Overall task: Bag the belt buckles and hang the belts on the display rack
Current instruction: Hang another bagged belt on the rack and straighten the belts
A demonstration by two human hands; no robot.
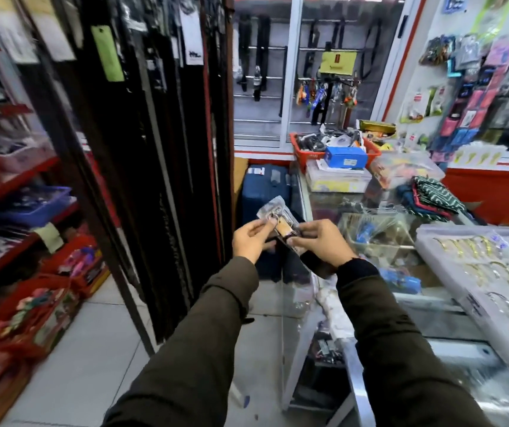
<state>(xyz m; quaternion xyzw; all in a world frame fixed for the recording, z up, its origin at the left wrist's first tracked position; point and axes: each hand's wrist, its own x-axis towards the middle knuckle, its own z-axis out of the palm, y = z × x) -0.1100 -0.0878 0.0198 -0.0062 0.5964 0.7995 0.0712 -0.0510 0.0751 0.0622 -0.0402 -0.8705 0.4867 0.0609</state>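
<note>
Both hands are raised in front of me at the middle of the view. My left hand (251, 241) pinches the left side of a small clear plastic bag (273, 211). A belt buckle (284, 231), brown and metal, sits partly inside the bag, and my right hand (321, 241) grips its lower end. The belt's strap runs dark and short below my hands, mostly hidden. Many black belts (160, 134) hang in a dense row on the display rack at the left, some with paper tags.
A glass counter (333, 208) stands to the right with a clear tray of jewellery (478, 272), folded cloth and a red basket (336, 149). Red shelves (16, 180) with baskets line the left. A blue suitcase (262, 192) stands behind my hands. White floor tiles lie below.
</note>
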